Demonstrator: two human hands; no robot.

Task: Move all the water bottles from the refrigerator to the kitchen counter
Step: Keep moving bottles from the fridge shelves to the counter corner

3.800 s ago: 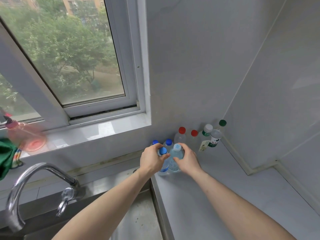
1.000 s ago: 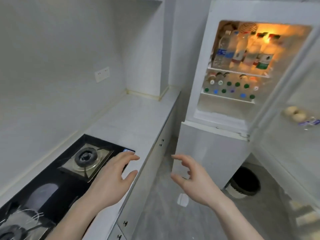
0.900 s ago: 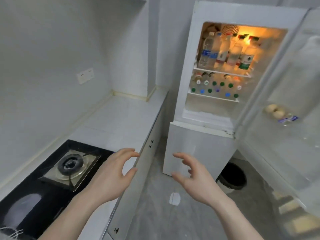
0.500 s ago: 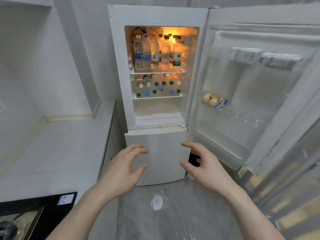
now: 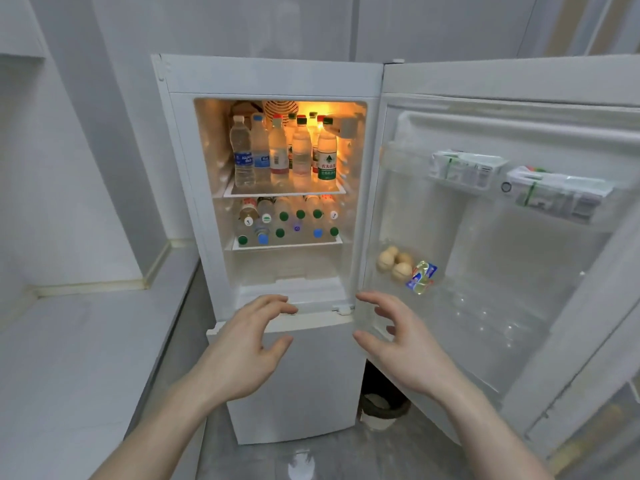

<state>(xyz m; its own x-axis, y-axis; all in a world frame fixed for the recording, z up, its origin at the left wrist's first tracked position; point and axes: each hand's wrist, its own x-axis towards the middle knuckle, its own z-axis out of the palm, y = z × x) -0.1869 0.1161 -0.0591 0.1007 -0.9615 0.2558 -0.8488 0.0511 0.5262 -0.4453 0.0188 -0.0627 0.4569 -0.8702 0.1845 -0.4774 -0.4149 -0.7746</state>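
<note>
Both hands (image 5: 242,355) raised, empty, fingers loosely spread

Three pale eggs (image 5: 394,264) sit in a door shelf, a small blue-and-red packet (image 5: 421,277) just beside them. Higher in the door, white cartons with green stripes (image 5: 464,168) fill two bins. A dark bin (image 5: 383,403) stands on the grey floor (image 5: 346,459) under the door, near a pale spot (image 5: 300,466)

water bottles (image 5: 282,154) upright on lit top shelf of open refrigerator (image 5: 270,77); more lying caps-outward on shelf below.
</note>
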